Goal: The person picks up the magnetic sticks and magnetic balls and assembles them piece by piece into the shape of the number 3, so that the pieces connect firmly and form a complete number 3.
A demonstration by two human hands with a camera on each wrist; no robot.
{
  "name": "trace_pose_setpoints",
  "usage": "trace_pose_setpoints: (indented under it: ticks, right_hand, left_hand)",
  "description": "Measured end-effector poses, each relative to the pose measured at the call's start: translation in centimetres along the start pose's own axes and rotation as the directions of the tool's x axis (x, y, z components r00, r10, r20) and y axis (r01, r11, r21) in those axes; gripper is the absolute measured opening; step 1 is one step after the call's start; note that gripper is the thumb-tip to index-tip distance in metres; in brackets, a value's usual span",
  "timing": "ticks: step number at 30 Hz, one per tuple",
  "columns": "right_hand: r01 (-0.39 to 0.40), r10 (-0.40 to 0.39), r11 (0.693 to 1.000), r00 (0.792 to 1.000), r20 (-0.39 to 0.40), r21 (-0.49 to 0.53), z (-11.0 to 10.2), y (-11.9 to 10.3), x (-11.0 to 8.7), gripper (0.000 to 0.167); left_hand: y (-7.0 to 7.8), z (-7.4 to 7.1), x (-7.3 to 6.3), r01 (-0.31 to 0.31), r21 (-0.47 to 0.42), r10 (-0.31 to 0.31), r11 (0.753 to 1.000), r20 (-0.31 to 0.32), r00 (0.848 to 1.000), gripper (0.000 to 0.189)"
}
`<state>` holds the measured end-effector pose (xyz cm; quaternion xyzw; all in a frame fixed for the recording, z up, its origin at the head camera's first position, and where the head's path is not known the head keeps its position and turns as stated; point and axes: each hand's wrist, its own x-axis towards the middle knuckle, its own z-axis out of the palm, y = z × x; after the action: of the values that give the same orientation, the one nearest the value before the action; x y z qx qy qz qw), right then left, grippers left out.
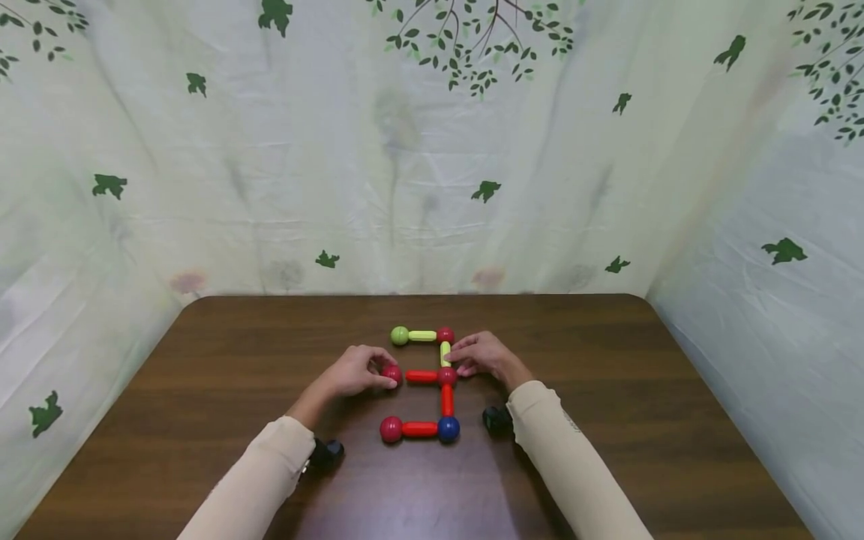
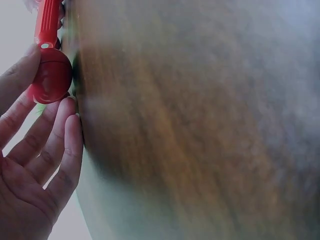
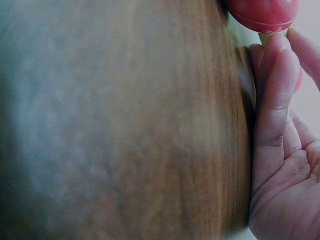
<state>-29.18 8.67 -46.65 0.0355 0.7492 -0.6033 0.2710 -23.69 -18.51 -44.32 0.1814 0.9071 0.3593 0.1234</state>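
Observation:
My left hand pinches a red ball between thumb and fingers, beside the left end of the middle red rod. In the left wrist view, the ball lines up with the red rod. With its fingertips, my right hand holds the upright yellow-green rod. That rod stands between the upper red ball and the middle red ball. In the right wrist view, a red ball sits just above the fingers, which hide most of the rod.
At the top, a yellow-green rod reaches a green ball. Below the middle ball, a red rod leads to a blue ball; another red rod joins a red ball. A leaf-patterned curtain surrounds the wooden table.

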Motion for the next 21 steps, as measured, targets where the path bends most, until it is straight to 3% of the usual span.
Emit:
trace_pose_setpoints:
  ticks: [9,21]
  right_hand:
    - [0.013,-0.013,1.000,1.000,0.014,0.020,-0.3,-0.1,-0.2,0.028]
    - [0.006,-0.007,1.000,1.000,0.011,0.013,-0.2,-0.1,-0.2,0.029]
  left_hand:
    - [0.0,0.1,0.7,0.001,-0.011,-0.001,1.000,0.011,1.000,0.031]
    - [-0.4,0.5,1.0,-0.049,-0.025,0.050,0.998,0.037,0.998,0.032]
